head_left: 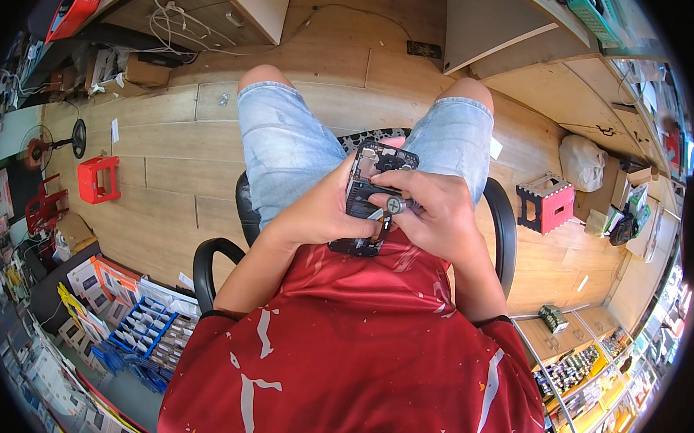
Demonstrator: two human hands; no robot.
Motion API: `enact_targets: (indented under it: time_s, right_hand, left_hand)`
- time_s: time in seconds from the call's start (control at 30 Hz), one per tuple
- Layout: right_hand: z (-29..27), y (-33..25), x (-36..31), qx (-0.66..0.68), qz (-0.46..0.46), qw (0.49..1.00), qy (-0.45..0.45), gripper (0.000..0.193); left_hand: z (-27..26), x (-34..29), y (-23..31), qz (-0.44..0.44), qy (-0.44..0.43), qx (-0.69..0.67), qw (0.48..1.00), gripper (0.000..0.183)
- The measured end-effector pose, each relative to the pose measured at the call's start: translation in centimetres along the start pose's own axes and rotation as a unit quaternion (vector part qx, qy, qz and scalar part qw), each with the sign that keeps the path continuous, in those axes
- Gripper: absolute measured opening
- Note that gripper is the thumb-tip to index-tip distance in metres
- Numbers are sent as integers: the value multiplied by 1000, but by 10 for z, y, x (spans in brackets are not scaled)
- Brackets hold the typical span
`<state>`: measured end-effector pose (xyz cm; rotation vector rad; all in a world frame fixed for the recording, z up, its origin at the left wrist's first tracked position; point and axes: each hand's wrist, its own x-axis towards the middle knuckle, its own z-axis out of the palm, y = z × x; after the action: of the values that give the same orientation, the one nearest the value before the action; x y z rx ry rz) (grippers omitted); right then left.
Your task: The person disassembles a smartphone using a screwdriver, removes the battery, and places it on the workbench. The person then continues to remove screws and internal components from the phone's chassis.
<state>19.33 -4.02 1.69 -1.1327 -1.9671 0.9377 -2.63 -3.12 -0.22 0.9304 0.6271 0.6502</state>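
An opened smartphone (361,199) lies in my left hand (324,204), its dark battery and inner parts showing upward. The left palm supports the phone's left side, with the thumb reaching across its lower part beside a small flex cable (384,227). My right hand (440,209) is closed round a small screwdriver (395,205), whose round grey cap with a cross mark points up. The right fingertips meet at the phone's upper inside. Whether they pinch a small part there cannot be made out, and the screwdriver's tip is hidden.
Black chair armrests (215,261) flank me. On the wooden floor (159,173) stand a red stool (98,180) and a small fan (78,138) at left, a pink-and-black stool (547,203) at right. Cabinets (517,38) rise ahead; a blue parts tray (142,325) sits at lower left.
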Motion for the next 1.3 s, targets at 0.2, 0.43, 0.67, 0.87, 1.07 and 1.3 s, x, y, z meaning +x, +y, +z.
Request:
enact_targets:
  time_s: [0.2,0.43,0.67,0.87,1.07,1.3]
  right_hand:
    - [-4,-6,-12,77,58,995,29,31]
    - [-13,6,-24,143,94,979,106,22]
    - [-29,5,-29,219,135,956,144,62]
    - [-13,4,-25,272,90,948,138,42]
    - [-9,3,-26,244,95,956,130,45]
    - [-11,1,-24,209,105,965,116,52]
  left_hand:
    - [1,1,-1,-21,12,-80,997,108]
    - [-1,0,-2,-73,-5,-166,983,109]
    - [-3,3,-2,-42,2,-141,989,110]
    - [-2,1,-1,-20,9,-127,992,111]
    - [-1,2,0,-13,8,-145,989,113]
    - [0,4,7,-13,7,-151,988,113]
